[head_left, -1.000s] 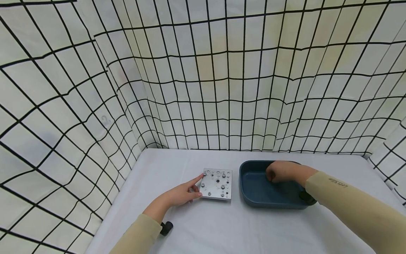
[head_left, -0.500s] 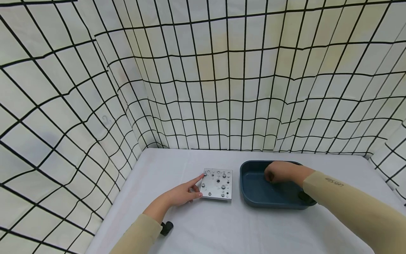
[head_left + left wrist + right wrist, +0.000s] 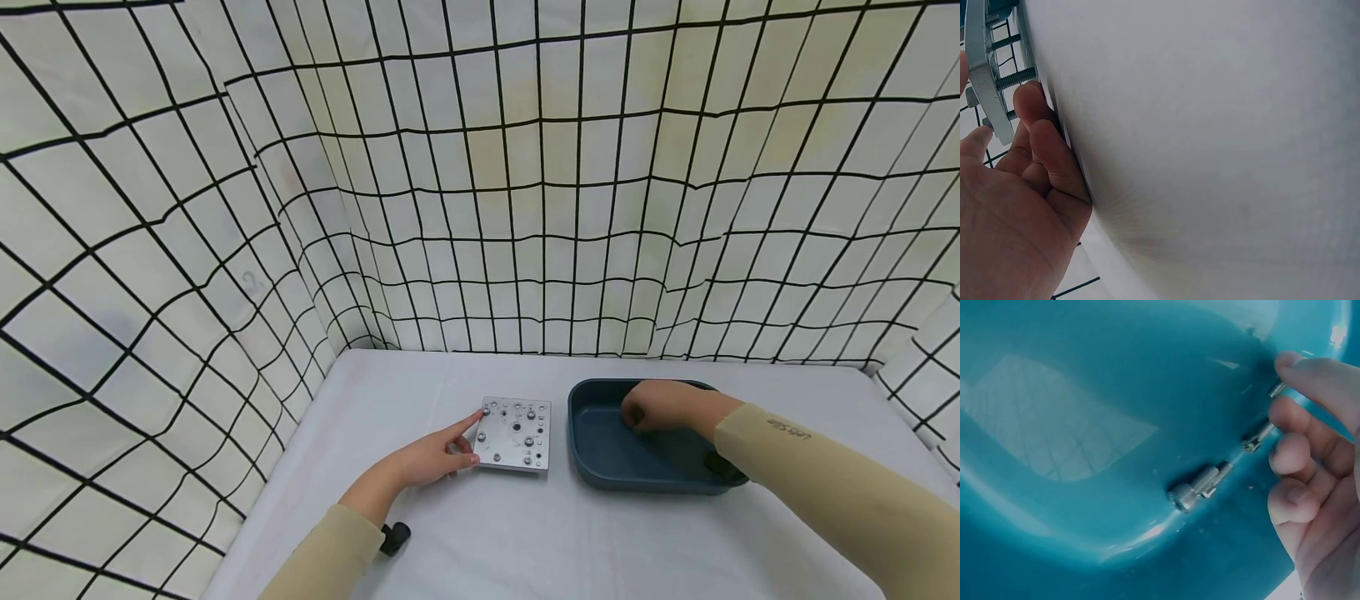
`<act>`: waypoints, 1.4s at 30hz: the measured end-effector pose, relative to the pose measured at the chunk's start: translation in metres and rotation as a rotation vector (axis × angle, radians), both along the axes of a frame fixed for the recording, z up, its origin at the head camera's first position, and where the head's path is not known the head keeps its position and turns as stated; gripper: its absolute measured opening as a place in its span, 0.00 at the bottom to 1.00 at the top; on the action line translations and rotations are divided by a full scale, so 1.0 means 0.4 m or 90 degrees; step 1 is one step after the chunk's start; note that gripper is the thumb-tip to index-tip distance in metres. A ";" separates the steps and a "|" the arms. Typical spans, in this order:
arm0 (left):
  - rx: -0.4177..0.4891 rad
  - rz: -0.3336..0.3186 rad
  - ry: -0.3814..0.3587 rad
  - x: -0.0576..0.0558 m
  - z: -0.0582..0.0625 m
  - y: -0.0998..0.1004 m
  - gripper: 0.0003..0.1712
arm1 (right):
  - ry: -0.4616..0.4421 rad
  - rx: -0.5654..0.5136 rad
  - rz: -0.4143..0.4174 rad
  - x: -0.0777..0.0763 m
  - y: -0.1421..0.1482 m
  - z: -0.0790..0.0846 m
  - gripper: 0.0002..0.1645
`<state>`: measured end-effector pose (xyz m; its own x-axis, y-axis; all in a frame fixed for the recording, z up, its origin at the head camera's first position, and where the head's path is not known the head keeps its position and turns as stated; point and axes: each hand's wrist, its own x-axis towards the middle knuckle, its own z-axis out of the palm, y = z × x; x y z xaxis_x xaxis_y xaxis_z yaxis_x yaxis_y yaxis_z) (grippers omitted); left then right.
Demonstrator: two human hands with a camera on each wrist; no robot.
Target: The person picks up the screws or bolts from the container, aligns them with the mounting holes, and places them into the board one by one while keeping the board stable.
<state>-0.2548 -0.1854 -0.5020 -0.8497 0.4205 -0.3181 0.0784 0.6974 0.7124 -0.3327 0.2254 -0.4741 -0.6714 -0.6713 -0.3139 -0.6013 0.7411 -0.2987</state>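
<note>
The right hand (image 3: 1313, 487) curls its grip inside the blue tray (image 3: 600, 454), fingertips at a thin screw (image 3: 1260, 434) near the right edge of the wrist frame; whether it is pinched is unclear. A thicker bolt (image 3: 1200, 486) lies lower left of the fingers, its axis slanting up-right. At frame centre, the left hand (image 3: 427, 458) rests relaxed fingers on the plate (image 3: 516, 433). The tray's floor is hidden in the head view.
</note>
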 end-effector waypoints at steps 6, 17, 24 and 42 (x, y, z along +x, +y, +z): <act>-0.009 0.000 0.001 -0.002 -0.002 0.004 0.45 | 0.011 -0.032 -0.014 0.009 -0.001 0.020 0.04; -0.020 0.007 0.006 -0.004 -0.007 0.004 0.46 | 0.001 -0.090 -0.040 0.016 -0.009 0.063 0.04; -0.017 0.008 0.007 -0.002 -0.005 0.005 0.46 | -0.040 -0.141 -0.079 0.020 -0.024 0.082 0.05; -0.014 0.005 0.005 -0.001 -0.004 0.005 0.45 | -0.068 -0.199 -0.099 0.030 -0.202 0.118 0.03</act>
